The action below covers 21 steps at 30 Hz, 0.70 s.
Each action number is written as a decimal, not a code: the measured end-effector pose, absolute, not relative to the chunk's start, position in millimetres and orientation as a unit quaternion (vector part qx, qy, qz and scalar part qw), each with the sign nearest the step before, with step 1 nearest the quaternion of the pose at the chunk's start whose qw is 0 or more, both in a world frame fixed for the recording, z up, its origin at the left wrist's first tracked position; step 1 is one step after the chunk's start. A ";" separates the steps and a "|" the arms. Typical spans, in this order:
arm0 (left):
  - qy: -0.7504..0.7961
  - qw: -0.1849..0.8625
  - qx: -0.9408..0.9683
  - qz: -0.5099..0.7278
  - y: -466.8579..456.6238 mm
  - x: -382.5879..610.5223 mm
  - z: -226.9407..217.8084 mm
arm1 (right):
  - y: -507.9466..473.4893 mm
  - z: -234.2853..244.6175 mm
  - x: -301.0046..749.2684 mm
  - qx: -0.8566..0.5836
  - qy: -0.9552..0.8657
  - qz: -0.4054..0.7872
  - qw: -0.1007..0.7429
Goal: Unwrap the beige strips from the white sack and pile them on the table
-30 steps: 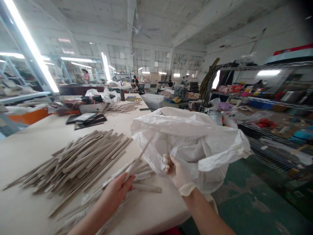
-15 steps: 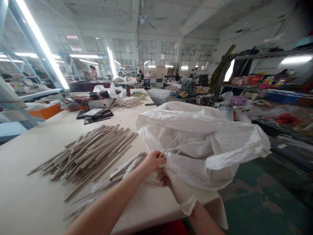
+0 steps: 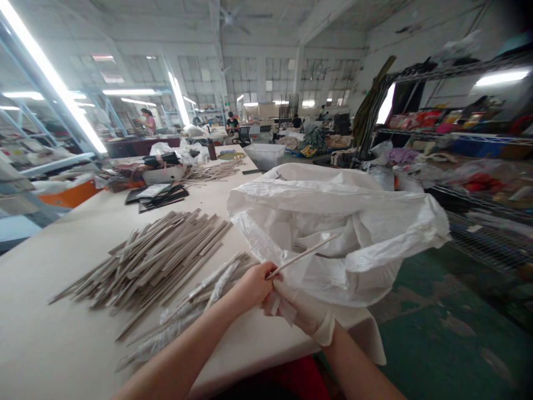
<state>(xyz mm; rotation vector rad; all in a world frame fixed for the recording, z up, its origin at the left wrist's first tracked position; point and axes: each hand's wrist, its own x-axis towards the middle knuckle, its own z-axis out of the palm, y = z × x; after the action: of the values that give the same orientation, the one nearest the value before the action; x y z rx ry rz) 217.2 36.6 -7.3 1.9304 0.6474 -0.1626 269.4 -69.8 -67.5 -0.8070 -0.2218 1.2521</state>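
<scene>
My left hand (image 3: 257, 288) is closed in a pinch on a thin beige strip (image 3: 308, 255), which slants up to the right in front of the open mouth of a large white woven sack (image 3: 333, 194). Against it, my right hand (image 3: 306, 311), in a pale thin glove, has its fingers curled. Small whitish pieces show at those fingers, but I cannot make out what they are. Left of my hands lies a big heap of similar flat strips (image 3: 150, 261) on the table. A smaller bundle, partly in clear plastic (image 3: 187, 308), lies beside my left forearm.
The cream-covered table (image 3: 50, 339) ends at the right, with green floor (image 3: 437, 333) beyond. Black flat pieces (image 3: 162, 197) and more strips (image 3: 212, 172) lie farther back. Wire shelves (image 3: 478, 244) stand at right; a translucent tub (image 3: 265, 155) and several people are in the background.
The strip has swung lower and to the right, and more of it shows beyond my fingers. My gloved hand has turned beside my left hand. The camera view has shifted slightly.
</scene>
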 end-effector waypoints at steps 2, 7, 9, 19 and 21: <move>0.273 0.502 0.819 -0.055 40.3 213.6 -5.2 | -66.6 -66.6 263.5 -0.354 -0.121 0.599 0.708; 0.281 0.477 0.833 -0.010 56.3 203.7 6.8 | -75.3 -71.1 265.4 -0.339 -0.104 0.597 0.720; 0.281 0.465 0.839 -0.020 58.0 202.3 8.2 | -77.0 -71.5 266.7 -0.319 -0.089 0.578 0.746; 0.244 0.388 0.888 -0.031 52.1 200.9 3.9 | -68.0 -64.2 254.9 -0.461 -0.180 0.499 0.711; 0.238 0.384 0.892 -0.031 51.5 199.0 5.9 | -73.9 -63.9 257.7 -0.465 -0.203 0.514 0.692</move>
<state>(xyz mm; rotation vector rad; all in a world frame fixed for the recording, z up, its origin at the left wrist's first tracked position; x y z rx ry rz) 199.0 51.5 5.9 2.2732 0.6055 -0.0789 257.7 -73.9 -63.9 -1.0381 -0.4537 1.1476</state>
